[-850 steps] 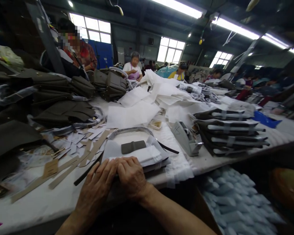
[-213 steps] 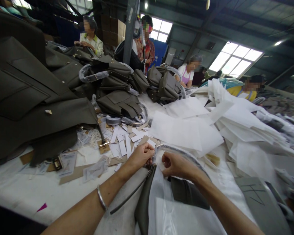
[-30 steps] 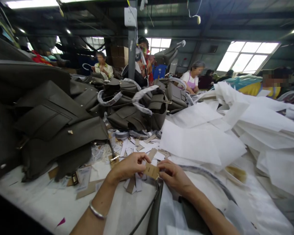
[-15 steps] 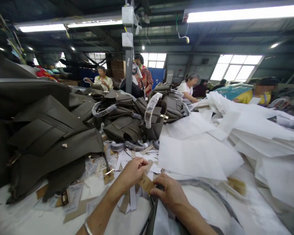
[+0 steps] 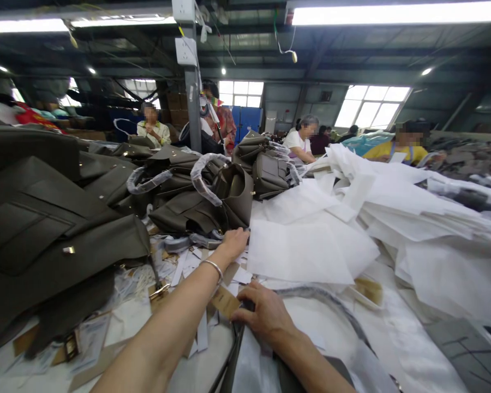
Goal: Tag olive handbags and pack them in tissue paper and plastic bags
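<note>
Pinching a brown card tag between thumb and fingers, our right hand sits low in front of us, right at the top end of a dark olive strap that runs down toward us. So the tag is hovering just over the table, bottom middle of the view. Our left hand, silver bangle on the wrist, is stretched out further ahead. Its fingertips are down among the scattered white paper slips, right at the foot of an olive handbag whose handle is wrapped in clear plastic. Honestly we can't tell if those fingers are closed on anything or just resting there, since the back of the hand hides it. A white tissue sheet lies just beside that hand on the right, with a whole heap of white sheets behind it. A big pile of olive bags fills our left side. Other people are working at the far end.
</note>
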`<action>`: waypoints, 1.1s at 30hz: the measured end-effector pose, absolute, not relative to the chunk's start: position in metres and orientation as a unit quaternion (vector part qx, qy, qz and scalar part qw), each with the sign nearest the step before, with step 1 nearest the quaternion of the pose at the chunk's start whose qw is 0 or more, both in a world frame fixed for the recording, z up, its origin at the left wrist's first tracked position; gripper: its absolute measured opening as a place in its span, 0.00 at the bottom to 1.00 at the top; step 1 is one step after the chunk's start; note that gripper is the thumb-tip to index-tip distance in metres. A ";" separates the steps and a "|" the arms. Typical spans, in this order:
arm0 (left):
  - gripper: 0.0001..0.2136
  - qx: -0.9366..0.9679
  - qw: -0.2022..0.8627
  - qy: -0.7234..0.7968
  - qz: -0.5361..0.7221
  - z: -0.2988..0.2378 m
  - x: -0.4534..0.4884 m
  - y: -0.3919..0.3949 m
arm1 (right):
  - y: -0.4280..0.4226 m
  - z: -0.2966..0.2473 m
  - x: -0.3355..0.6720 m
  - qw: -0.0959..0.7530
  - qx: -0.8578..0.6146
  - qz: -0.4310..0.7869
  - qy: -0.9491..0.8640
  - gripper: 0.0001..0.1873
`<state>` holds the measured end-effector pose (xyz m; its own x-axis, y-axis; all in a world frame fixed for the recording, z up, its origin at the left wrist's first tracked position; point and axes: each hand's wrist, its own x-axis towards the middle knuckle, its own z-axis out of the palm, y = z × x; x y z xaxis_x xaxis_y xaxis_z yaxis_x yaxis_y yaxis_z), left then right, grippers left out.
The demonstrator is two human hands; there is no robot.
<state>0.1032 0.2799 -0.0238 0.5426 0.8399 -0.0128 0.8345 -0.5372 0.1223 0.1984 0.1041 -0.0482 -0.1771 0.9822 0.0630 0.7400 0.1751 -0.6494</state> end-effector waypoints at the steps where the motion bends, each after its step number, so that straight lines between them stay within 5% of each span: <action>1: 0.16 0.879 0.049 0.475 0.015 -0.024 0.107 0.283 | 0.104 -0.048 0.199 0.246 -0.593 0.248 -0.725 0.10; 7: 0.14 0.899 0.014 0.437 -0.002 -0.006 0.110 0.289 | 0.105 -0.047 0.202 0.283 -0.576 0.282 -0.713 0.10; 12: 0.09 0.917 0.019 0.395 0.047 0.030 0.080 0.275 | 0.107 -0.045 0.203 0.420 -0.528 0.363 -0.642 0.07; 21: 0.12 0.925 0.069 0.279 0.247 0.038 0.036 0.175 | 0.107 -0.013 0.254 0.640 -0.505 0.459 -0.353 0.29; 29: 0.13 0.905 0.077 0.355 0.221 0.000 0.095 0.098 | 0.069 0.004 0.274 0.444 -0.631 0.468 -0.430 0.38; 33: 0.15 0.914 0.179 0.328 0.157 -0.008 0.106 0.079 | 0.057 -0.018 0.280 0.330 -0.701 0.391 -0.497 0.23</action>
